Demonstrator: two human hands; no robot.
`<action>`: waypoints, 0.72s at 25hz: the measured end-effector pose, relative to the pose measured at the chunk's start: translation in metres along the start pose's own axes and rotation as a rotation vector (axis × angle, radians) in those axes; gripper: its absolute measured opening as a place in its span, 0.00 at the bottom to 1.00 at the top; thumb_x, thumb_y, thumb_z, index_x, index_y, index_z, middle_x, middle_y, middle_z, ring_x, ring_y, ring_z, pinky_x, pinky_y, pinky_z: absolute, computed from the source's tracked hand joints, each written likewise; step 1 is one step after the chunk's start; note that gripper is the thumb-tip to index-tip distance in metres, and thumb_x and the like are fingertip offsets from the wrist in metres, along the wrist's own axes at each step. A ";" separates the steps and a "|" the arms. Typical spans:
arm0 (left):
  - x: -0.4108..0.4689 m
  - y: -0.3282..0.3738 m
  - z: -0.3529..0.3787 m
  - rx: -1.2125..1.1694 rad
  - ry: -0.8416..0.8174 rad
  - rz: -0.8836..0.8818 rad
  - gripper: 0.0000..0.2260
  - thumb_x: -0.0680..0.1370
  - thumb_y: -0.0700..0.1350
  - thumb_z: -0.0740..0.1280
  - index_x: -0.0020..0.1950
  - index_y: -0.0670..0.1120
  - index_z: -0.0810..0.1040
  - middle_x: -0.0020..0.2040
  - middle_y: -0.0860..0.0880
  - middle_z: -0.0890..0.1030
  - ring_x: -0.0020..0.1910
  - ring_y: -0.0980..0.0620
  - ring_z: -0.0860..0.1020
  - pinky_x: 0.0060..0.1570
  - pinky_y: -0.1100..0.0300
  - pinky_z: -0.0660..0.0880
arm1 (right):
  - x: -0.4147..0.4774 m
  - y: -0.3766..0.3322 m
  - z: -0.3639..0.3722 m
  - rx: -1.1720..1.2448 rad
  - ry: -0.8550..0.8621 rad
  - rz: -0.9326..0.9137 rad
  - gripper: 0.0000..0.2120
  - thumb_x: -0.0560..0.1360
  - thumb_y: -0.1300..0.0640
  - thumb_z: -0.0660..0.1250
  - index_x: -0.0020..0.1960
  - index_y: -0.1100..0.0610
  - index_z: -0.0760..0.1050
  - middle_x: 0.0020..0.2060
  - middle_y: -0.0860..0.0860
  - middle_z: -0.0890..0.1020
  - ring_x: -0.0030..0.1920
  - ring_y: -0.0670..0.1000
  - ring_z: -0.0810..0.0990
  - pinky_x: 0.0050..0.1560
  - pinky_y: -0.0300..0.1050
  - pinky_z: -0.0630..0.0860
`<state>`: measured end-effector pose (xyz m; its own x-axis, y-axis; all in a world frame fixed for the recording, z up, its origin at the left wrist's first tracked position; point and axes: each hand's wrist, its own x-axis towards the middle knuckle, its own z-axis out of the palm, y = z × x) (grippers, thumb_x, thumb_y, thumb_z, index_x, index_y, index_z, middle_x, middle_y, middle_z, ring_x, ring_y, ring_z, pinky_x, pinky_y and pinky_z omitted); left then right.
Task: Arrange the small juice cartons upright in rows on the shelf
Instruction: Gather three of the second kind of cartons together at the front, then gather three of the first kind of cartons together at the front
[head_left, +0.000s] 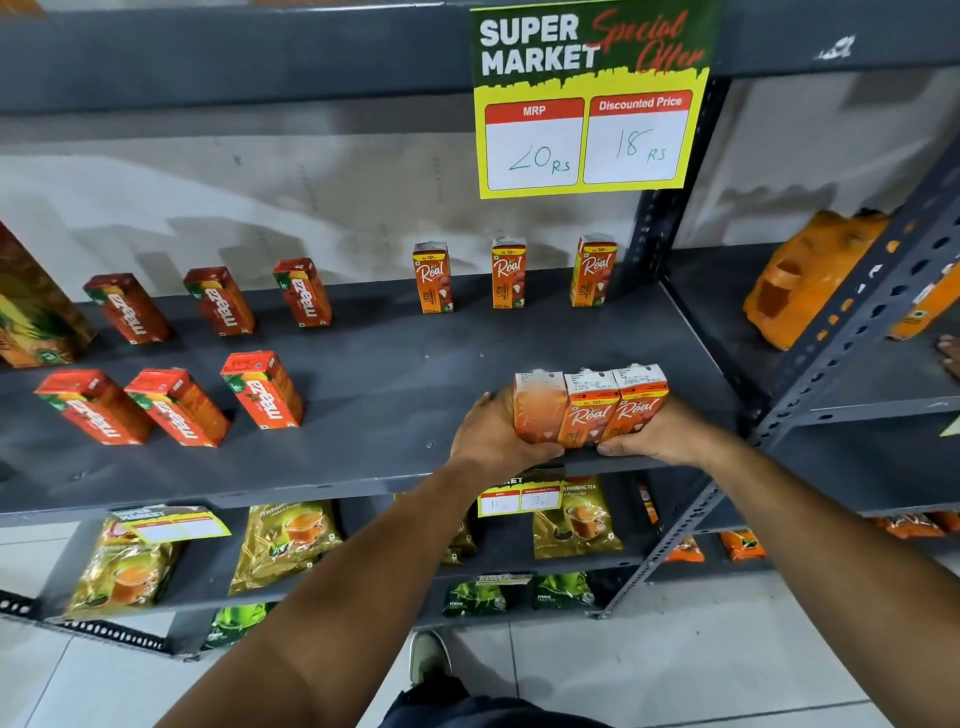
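Three orange Real juice cartons (589, 408) stand pressed side by side near the front edge of the dark grey shelf (395, 364). My left hand (493, 431) grips their left side and my right hand (657, 434) grips their right side. At the back of the shelf, three more Real cartons (509, 274) stand upright in a spaced row. To the left, red Maaza cartons stand in a back row (221, 301) and a front row (176, 408).
A yellow price sign (589, 104) hangs from the shelf above. A tall juice box (31, 306) stands at the far left. Orange packets (810, 275) lie on the neighbouring rack past the upright post (652, 234). Tea pouches (285, 540) fill the lower shelves.
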<state>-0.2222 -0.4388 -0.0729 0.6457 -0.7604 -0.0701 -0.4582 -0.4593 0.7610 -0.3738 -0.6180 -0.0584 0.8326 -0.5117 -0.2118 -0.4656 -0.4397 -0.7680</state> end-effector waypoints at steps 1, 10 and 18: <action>0.000 0.000 -0.002 -0.004 -0.027 0.000 0.39 0.57 0.60 0.80 0.64 0.57 0.68 0.60 0.53 0.77 0.60 0.51 0.75 0.60 0.46 0.74 | -0.003 0.000 -0.002 -0.030 0.003 0.008 0.33 0.57 0.53 0.83 0.59 0.48 0.76 0.53 0.46 0.82 0.55 0.48 0.80 0.61 0.52 0.75; -0.116 -0.077 -0.082 -0.185 0.210 0.145 0.47 0.60 0.56 0.80 0.74 0.53 0.62 0.75 0.52 0.63 0.75 0.58 0.58 0.73 0.54 0.59 | -0.114 0.035 0.055 0.274 0.700 -0.211 0.39 0.61 0.42 0.73 0.68 0.33 0.59 0.60 0.48 0.73 0.59 0.42 0.73 0.60 0.30 0.68; -0.149 -0.197 -0.254 -0.183 0.959 -0.110 0.44 0.61 0.47 0.80 0.72 0.47 0.63 0.71 0.46 0.68 0.71 0.53 0.65 0.69 0.62 0.60 | -0.071 -0.072 0.150 -0.030 0.241 -0.541 0.15 0.70 0.58 0.71 0.52 0.43 0.77 0.43 0.43 0.81 0.44 0.40 0.80 0.45 0.30 0.75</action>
<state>-0.0731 -0.1181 -0.0482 0.9384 0.0147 0.3453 -0.3165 -0.3651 0.8755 -0.3543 -0.4390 -0.0791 0.8641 -0.3604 0.3513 -0.0045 -0.7035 -0.7107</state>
